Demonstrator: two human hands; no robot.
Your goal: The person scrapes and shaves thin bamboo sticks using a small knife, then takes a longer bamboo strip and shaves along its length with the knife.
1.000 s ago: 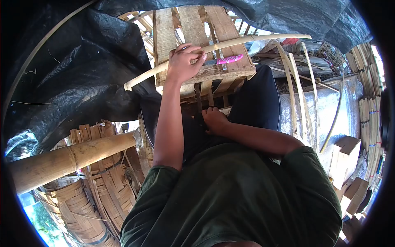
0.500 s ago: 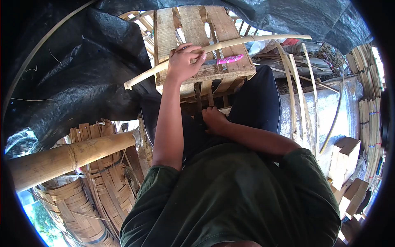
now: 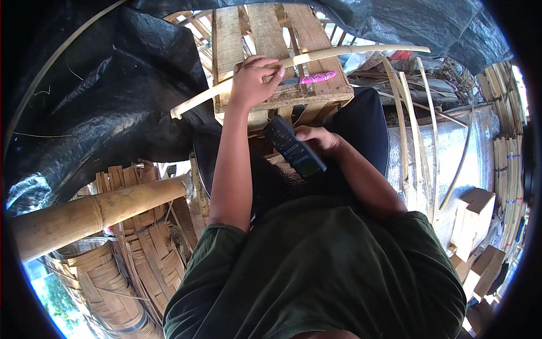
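Note:
My left hand [image 3: 255,83] is closed round a long, pale bamboo strip [image 3: 322,55], which lies slantwise across the top of a wooden slatted crate [image 3: 265,39]. A knife with a pink patterned handle [image 3: 318,78] lies on the crate beside the strip, its blade running toward my left hand. Above my lap, my right hand [image 3: 320,138] grips a dark smartphone [image 3: 293,148] by its right side. The phone is tilted, with its lit screen facing up toward me. Its text is too small to read.
A thick bamboo pole [image 3: 96,212] and woven bamboo baskets [image 3: 110,277] stand at the left. Black plastic sheeting [image 3: 113,96] hangs at the upper left. On the right are several bamboo strips [image 3: 409,124], a cardboard box [image 3: 473,217] and bundled slats [image 3: 508,181].
My right hand has come up from between my legs and now holds a smartphone with its screen in view. My left hand and the bamboo strip have barely moved.

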